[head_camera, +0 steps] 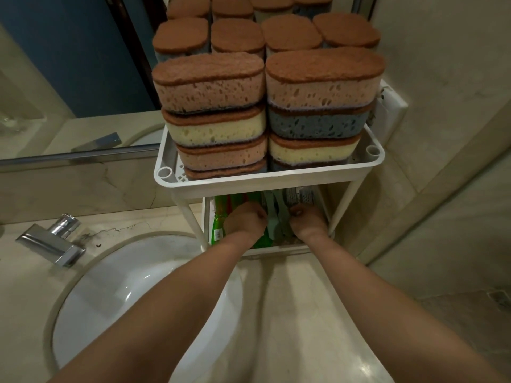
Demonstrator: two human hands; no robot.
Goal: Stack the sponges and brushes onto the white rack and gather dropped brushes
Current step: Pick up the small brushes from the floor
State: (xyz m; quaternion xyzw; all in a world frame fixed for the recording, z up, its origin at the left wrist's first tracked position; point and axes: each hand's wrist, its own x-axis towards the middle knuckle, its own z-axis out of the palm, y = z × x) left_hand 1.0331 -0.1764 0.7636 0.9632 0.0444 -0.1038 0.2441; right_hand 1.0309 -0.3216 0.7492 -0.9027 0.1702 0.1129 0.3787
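Beside the sink (138,272), a rack (276,176) tops the marble counter (290,299). Among its brushes (300,196), the left hand (244,221) and right hand (305,221) curl; grip unclear.

The fingers of the left hand (244,220) and the right hand (307,220) curl out of sight under the upper tray of the white plastic rack (249,183), so I can't tell what either one grips. The green plastic brushes (221,212) and grey-green brush handles (282,225) vanish beneath that tray. The white label (218,233) on one green brush is too small to read. The rearmost brown-topped sponges (188,5) are cut off by the top edge.
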